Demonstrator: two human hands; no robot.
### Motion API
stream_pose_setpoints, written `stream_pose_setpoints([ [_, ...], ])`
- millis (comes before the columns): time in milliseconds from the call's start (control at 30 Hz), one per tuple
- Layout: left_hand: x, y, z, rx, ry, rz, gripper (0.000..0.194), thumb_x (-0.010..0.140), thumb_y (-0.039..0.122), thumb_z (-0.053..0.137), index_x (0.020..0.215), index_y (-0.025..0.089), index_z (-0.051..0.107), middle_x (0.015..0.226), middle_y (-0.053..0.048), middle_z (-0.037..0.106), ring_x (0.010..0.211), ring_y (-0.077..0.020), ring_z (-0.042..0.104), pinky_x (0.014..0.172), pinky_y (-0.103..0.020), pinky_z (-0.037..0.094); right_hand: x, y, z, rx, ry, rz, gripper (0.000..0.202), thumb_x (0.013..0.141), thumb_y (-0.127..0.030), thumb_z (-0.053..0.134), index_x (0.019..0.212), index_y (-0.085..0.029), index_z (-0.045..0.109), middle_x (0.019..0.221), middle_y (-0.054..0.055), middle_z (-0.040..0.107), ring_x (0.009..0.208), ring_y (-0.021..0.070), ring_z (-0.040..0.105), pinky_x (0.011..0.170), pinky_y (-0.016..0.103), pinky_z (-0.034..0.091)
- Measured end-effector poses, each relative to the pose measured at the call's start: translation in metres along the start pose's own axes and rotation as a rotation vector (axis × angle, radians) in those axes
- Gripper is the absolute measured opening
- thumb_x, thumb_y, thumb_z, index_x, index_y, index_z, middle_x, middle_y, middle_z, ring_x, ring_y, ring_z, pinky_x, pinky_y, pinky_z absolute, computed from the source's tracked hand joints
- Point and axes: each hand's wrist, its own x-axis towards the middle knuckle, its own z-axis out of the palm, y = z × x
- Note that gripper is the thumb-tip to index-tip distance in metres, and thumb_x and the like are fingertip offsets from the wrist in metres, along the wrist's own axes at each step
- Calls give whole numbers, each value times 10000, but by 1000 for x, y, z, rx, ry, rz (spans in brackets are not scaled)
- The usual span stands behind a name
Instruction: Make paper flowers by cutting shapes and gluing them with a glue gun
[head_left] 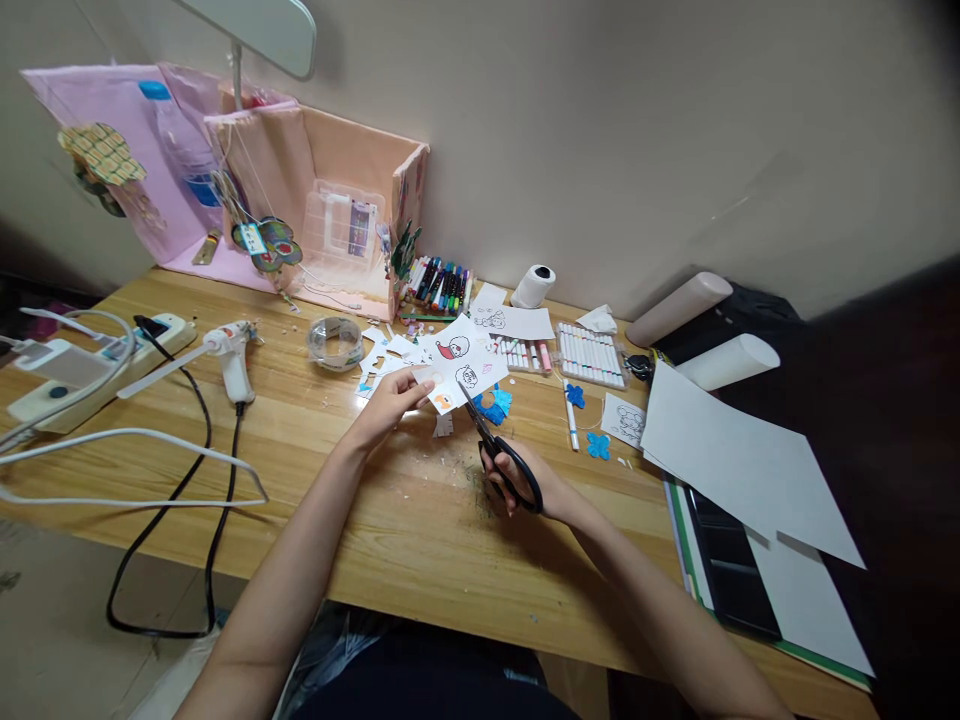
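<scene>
My left hand (396, 400) pinches the lower left edge of a white sheet of paper (461, 345) that bears small drawings, among them a red-and-black figure and an orange shape. In my right hand (517, 478) is a pair of black-handled scissors (491, 440), fingers through the loops. The scissor blades point up and meet the lower edge of the sheet; how far apart they are is hard to tell. Just beyond the blades lies a cut blue paper piece (495, 404). White paper scraps (386, 350) lie behind my left hand.
A glue gun (231, 360), a power strip (97, 370) and looping cables occupy the left. Clear tape (335, 343) lies near the pink cardboard box (345, 140). Markers (442, 286), a thread spool (534, 287) and a marker set (591, 355) stand behind. Large white sheets (735, 450) overhang the right.
</scene>
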Motion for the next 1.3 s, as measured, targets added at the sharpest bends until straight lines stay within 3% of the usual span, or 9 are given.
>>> stream_pose_setpoints([
  [200, 0, 1, -1, -17, -24, -8, 267, 713, 366, 662, 691, 128, 544, 558, 50, 409, 507, -55, 336, 488, -198, 220, 1, 11, -6, -20, -15, -13, 490, 764, -673, 454, 702, -192, 387, 500, -81, 383, 336, 59, 432, 314, 176, 372],
  [367, -1, 2, -3, -25, -69, -22, 262, 715, 376, 656, 724, 129, 568, 572, 47, 407, 503, -54, 328, 479, -197, 227, -3, 6, -17, -5, -171, -47, 563, 744, -738, 381, 801, -180, 427, 609, -68, 383, 383, 44, 429, 366, 187, 419],
  [600, -3, 10, -12, 73, -258, -115, 288, 711, 388, 652, 611, 136, 558, 523, 44, 385, 471, -57, 329, 433, -196, 236, -6, -7, -42, -208, -359, -74, 585, 790, -721, 283, 826, -165, 458, 635, -35, 431, 443, 63, 475, 406, 193, 394],
  [733, 3, 24, -18, 114, -429, -179, 202, 697, 332, 665, 680, 134, 628, 555, 18, 470, 483, -65, 401, 448, -196, 307, -7, -24, -52, -256, -458, -66, 563, 786, -715, 323, 808, -170, 463, 662, -18, 453, 475, 66, 454, 407, 193, 395],
  [833, 10, 38, -19, 176, -479, -207, 149, 642, 274, 705, 656, 135, 654, 565, -10, 534, 485, -87, 459, 449, -210, 350, -9, -33, -55, -309, -484, -64, 557, 786, -715, 316, 797, -176, 454, 652, -22, 454, 470, 68, 465, 395, 189, 404],
  [1000, 20, 58, -13, 227, -563, -226, 93, 581, 198, 742, 598, 144, 668, 528, -11, 520, 474, -110, 468, 430, -227, 362, -10, -36, -59, -366, -486, -26, 550, 769, -717, 351, 757, -176, 449, 618, -36, 436, 430, 62, 463, 376, 185, 385],
  [1133, 26, 65, -9, 227, -510, -237, 129, 487, 124, 773, 520, 147, 650, 490, -16, 519, 446, -140, 492, 407, -252, 369, -10, -37, -61, -381, -465, 3, 567, 708, -735, 433, 755, -171, 470, 637, -27, 447, 450, 65, 463, 367, 183, 402],
  [1300, 32, 67, -8, 288, -588, -293, 136, 468, 116, 772, 531, 162, 661, 469, -7, 515, 445, -148, 501, 403, -249, 354, -10, -35, -60, -339, -438, 18, 569, 665, -731, 494, 740, -167, 475, 641, -30, 450, 437, 55, 447, 338, 171, 386],
])
